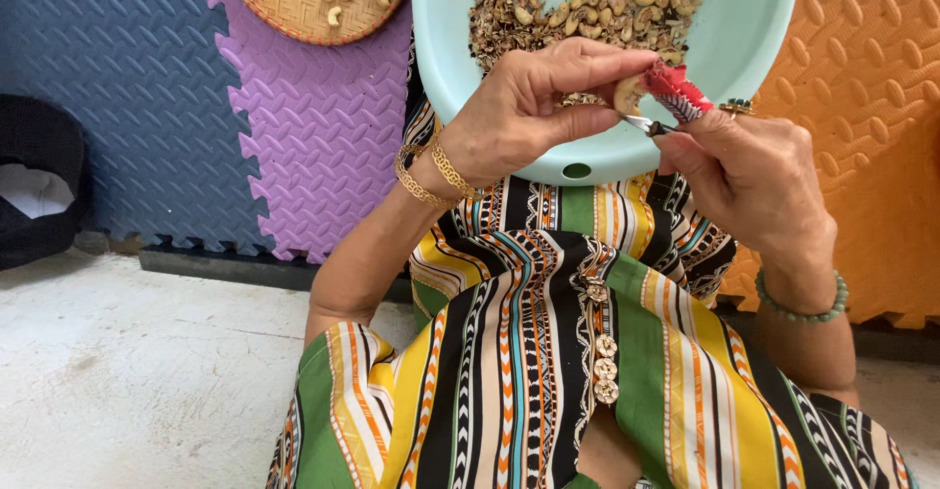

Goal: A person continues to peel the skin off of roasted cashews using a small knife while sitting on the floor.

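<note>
My left hand (534, 102) pinches a pale cashew nut (628, 91) between thumb and fingers, just above the near rim of a light-green plastic tray (754, 29). My right hand (744, 171) grips a small knife with a red wrapped handle (678, 91); its short metal blade (641, 123) touches the nut. The tray rests on my lap and holds several cashews mixed with brown skin scraps (587, 4). Gold bangles circle my left wrist, and a green bead bracelet my right.
A round woven bamboo tray (294, 0) with a few peeled cashews lies at the top left on foam floor mats, blue (117, 88), purple (323, 137) and orange (871, 137). A black bag (39, 186) sits at the left edge. Bare concrete floor (147, 372) lies nearer me.
</note>
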